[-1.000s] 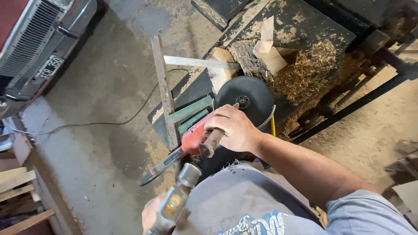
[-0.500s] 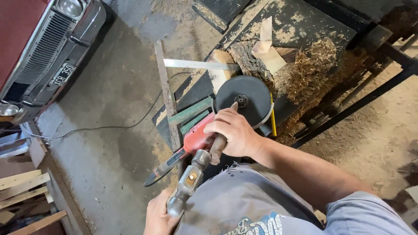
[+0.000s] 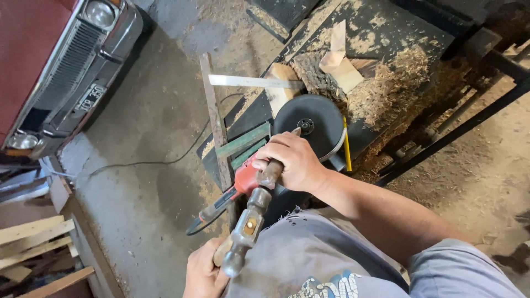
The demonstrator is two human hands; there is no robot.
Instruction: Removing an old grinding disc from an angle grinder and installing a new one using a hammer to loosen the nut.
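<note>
My right hand (image 3: 292,161) grips the red body of an angle grinder (image 3: 245,179), whose black disc (image 3: 310,127) faces up just beyond my knuckles. A rusty piece pokes out of my fist at the grinder's head. In my left hand (image 3: 203,273), low in the view, I hold the wooden handle of a hammer (image 3: 245,232). Its metal head rests against that rusty piece, just under my right fist. The grinder's black cord trails down and left over the concrete floor.
A dark workbench (image 3: 386,33) strewn with sawdust, wood blocks (image 3: 341,63) and a rough log piece stands ahead. A metal ruler (image 3: 248,81) and planks lean at its left edge. A red car's front (image 3: 61,72) stands at upper left; wooden slats (image 3: 33,243) lie at lower left.
The hammer has come up from low at my lap until its head meets the piece at the grinder. My right hand has kept its grip and the view has shifted slightly.
</note>
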